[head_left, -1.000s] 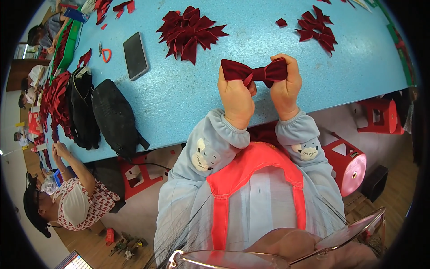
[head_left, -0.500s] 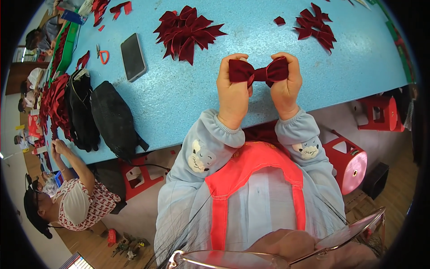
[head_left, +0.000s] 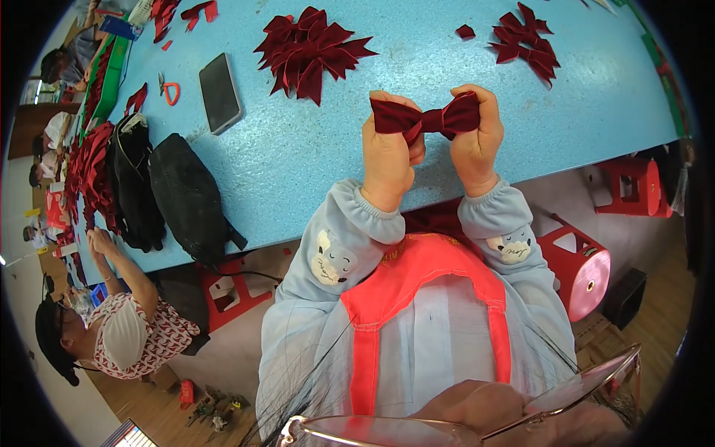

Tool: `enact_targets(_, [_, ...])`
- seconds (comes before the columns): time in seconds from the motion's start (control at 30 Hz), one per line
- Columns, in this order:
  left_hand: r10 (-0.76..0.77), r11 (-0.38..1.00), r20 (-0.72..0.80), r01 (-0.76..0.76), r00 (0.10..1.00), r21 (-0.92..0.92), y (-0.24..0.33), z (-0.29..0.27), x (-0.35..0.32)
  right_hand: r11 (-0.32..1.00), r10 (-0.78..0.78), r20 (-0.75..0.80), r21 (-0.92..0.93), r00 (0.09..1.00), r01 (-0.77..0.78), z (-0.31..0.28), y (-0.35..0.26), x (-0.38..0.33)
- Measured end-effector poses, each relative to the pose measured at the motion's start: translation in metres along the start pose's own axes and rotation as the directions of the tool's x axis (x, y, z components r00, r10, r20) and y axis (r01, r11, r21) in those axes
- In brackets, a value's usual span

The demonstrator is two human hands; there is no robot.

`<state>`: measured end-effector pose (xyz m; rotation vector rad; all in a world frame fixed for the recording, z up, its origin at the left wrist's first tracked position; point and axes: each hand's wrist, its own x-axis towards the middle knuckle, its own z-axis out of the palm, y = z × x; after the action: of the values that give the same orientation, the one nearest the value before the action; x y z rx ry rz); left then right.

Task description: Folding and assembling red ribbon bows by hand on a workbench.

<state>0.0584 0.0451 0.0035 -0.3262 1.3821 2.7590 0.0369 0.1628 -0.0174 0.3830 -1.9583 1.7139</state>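
Note:
A dark red velvet bow (head_left: 432,121) is stretched level between my hands, above the near edge of the blue table (head_left: 298,175). My left hand (head_left: 387,160) pinches its left loop, and my right hand (head_left: 477,141) grips the right loop with thumb and curled fingers. The knot shows in the middle. Beyond my hands lies a heap of dark red velvet ribbon pieces (head_left: 309,52), with a smaller pile of ribbon pieces (head_left: 525,43) to the right and a small scrap (head_left: 465,32) beside it.
Left of the heap are a phone (head_left: 220,93) and orange-handled scissors (head_left: 170,91). Two black pouches, one nearer (head_left: 186,190), lie by more red ribbon (head_left: 93,175) and a green tray (head_left: 112,82). A person (head_left: 134,320) sits at the left; red stools (head_left: 573,264) stand right.
The bow's left loop has flattened and spread outward to the left, and my left fingers have shifted on it. My right hand keeps nearly the same place.

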Motion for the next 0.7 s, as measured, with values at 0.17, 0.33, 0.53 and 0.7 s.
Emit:
enact_targets(0.17, [-0.099, 0.988, 0.044, 0.104, 0.994, -0.113, 0.001, -0.006, 0.000, 1.000, -0.024, -0.001, -0.018, 1.000, 0.024, 0.000, -0.001, 0.000])
enact_targets(0.33, [-0.096, 0.976, 0.085, 0.111, 0.992, -0.185, 0.001, -0.007, 0.000, 0.997, -0.062, -0.008, -0.056, 0.998, 0.062, 0.000, -0.002, 0.000])
enact_targets(0.53, [-0.072, 0.995, 0.127, 0.062, 0.989, 0.078, -0.002, -0.007, 0.002, 0.999, 0.033, -0.012, 0.016, 0.999, -0.033, 0.000, 0.001, 0.000])
enact_targets(0.7, [-0.152, 0.974, 0.143, 0.123, 0.978, 0.190, -0.002, -0.010, 0.001, 1.000, 0.002, -0.011, -0.003, 1.000, -0.002, -0.002, 0.002, 0.000])
